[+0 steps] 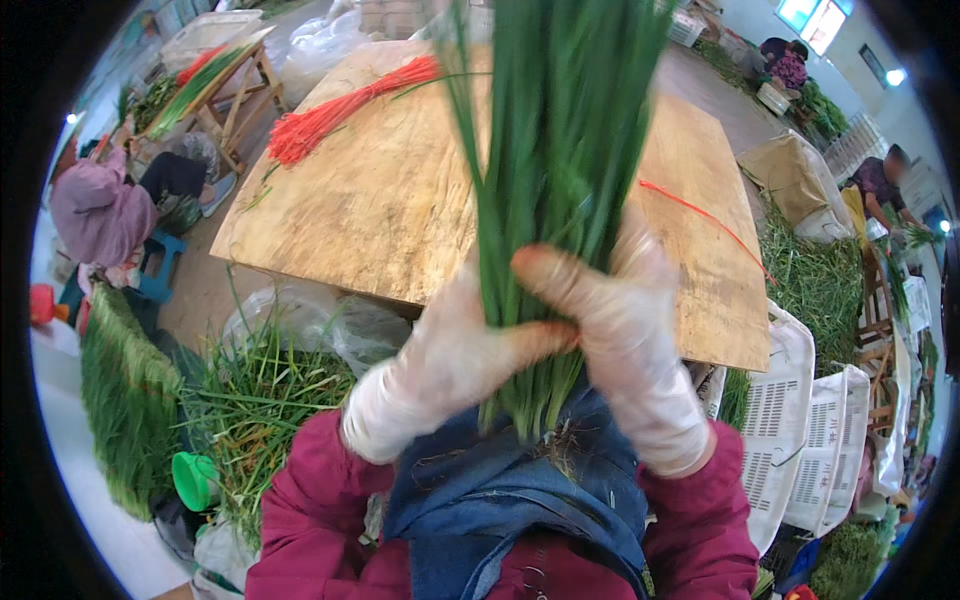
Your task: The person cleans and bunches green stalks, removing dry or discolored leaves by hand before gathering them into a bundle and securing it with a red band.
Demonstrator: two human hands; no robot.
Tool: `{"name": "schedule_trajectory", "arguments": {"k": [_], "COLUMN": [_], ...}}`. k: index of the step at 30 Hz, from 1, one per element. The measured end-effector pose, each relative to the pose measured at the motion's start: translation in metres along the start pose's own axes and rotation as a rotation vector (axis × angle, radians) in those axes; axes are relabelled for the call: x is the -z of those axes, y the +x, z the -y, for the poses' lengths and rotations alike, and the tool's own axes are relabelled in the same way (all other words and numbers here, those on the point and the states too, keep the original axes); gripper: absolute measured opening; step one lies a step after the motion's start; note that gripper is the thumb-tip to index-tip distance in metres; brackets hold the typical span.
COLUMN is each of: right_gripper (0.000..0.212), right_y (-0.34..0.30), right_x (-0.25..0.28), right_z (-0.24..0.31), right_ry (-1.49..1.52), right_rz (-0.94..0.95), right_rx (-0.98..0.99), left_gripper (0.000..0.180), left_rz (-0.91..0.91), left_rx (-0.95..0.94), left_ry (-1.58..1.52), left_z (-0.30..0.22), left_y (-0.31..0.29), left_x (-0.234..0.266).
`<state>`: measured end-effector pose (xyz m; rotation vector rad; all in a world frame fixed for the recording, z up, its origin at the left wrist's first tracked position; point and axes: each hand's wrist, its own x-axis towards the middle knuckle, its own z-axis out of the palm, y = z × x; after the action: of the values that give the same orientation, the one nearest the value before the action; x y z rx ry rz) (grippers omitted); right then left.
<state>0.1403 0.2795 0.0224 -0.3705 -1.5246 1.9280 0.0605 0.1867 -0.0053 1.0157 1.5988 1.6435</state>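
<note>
In front of the person's lap, at the near edge of a wooden board (350,210), a bunch of long green stalks (555,150) stands upright between the two gloved hands. The left hand (455,335) is clamped around its lower left side and the right hand (625,310) around its lower right, the thumbs lying across the front; the fingers behind are hidden. The stalk ends poke out below the hands, over a dark blue apron (480,500), where some rooty scraps (560,455) cling. The leaves rise past the upper edge of the view, slightly blurred, and block the middle of the board.

On the board, a pile of red strips (350,108) lies to the left of the bunch, well apart from the hands, while a single red strip (705,215) lies to the right, near the right hand. Loose greens (265,410) are heaped beside the left forearm; white crates (785,420) stand to the right.
</note>
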Motion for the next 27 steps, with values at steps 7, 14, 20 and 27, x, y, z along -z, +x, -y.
{"name": "schedule_trajectory", "arguments": {"k": [7, 14, 20, 27], "right_gripper": [0.041, 0.066, 0.063, 0.028], "right_y": [0.050, 0.065, 0.066, 0.054], "right_x": [0.033, 0.061, 0.072, 0.198], "right_z": [0.034, -0.027, 0.006, 0.052], "right_ry": [-0.144, -0.190, -0.253, -0.010], "right_rz": [0.030, 0.043, -0.118, -0.324], "right_rx": [0.391, 0.198, 0.154, 0.025], "left_gripper": [0.062, 0.052, 0.046, 0.072], "left_rz": [0.140, 0.132, 0.325, 0.579], "left_rx": [-0.205, -0.207, -0.411, -0.291], "left_ry": [-0.049, 0.160, 0.267, 0.211], "left_z": [-0.030, 0.036, -0.001, -0.019], "left_y": [0.080, 0.107, 0.122, 0.188], "left_x": [-0.015, -0.009, -0.047, -0.113]}}
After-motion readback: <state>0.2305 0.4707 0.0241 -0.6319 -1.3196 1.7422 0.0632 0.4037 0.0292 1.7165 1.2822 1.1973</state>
